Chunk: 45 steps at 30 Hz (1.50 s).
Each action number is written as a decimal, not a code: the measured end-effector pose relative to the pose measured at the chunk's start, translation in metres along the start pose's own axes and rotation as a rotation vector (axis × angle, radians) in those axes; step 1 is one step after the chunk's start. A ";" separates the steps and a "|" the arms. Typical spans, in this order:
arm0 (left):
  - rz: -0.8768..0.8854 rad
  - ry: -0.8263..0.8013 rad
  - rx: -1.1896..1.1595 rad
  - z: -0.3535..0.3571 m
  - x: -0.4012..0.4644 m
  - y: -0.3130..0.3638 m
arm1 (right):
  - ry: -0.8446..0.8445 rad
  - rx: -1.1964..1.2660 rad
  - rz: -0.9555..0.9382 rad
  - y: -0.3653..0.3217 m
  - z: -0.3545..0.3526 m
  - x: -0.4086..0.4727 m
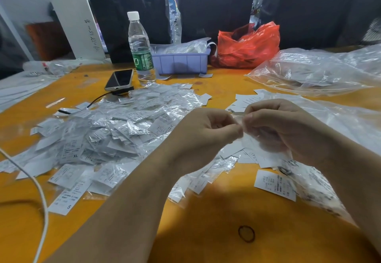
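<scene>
Above the yellow table [206, 211], my left hand [203, 131] and my right hand [282, 126] meet, both pinching the top edge of a small clear plastic sleeve [255, 145] that hangs down between them. A white label seems to sit inside it, but blur hides the detail. A big heap of bagged white size labels [115, 126] lies to the left of my hands. Loose white labels [275, 184] lie under and to the right of my right hand.
A water bottle [140, 46], a phone [119, 79] on a charger and a purple bin [181, 62] stand at the back. A red plastic bag [247, 45] and large clear bags [321, 69] lie back right. A white cable [42, 201] runs at left; a rubber band [246, 233] lies near me.
</scene>
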<state>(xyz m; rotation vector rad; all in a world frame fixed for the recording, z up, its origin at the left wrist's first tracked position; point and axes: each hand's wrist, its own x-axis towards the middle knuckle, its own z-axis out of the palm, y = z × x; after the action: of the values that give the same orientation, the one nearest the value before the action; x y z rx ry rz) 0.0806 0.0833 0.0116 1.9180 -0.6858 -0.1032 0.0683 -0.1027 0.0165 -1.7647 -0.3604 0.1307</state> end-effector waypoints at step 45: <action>-0.050 0.222 -0.110 -0.014 0.002 -0.002 | 0.176 0.164 0.123 -0.004 -0.001 -0.001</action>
<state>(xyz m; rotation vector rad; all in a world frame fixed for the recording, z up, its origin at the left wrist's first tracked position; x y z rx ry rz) 0.0885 0.0944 0.0171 1.8084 -0.4737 0.0399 0.0672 -0.1034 0.0206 -1.6217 -0.1108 0.0890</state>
